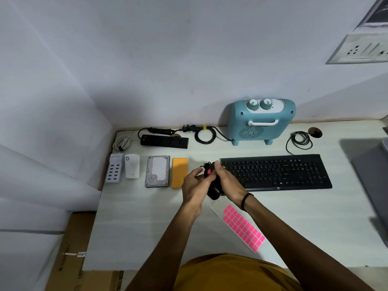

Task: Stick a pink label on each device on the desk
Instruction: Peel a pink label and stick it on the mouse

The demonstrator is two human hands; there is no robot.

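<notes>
Above the desk's middle, both hands hold a small black device (213,189). My right hand (230,182) grips its side, and my left hand (194,185) pinches near its top, where a pink label (209,171) sits. A sheet of pink labels (243,226) lies on the desk under my right forearm. In a row on the left lie a white multi-port charger (114,170), a white plug-in unit (132,169), a hard drive (157,174) and an orange power bank (179,172). A black keyboard (277,172), a black power strip (164,141) and a teal heater (259,121) show no labels.
A coiled white cable (121,142) lies at the far left corner and a coiled black cable (300,140) right of the heater. A grey object (371,177) covers the desk's right edge. Cardboard boxes (71,248) stand beside the desk's left front.
</notes>
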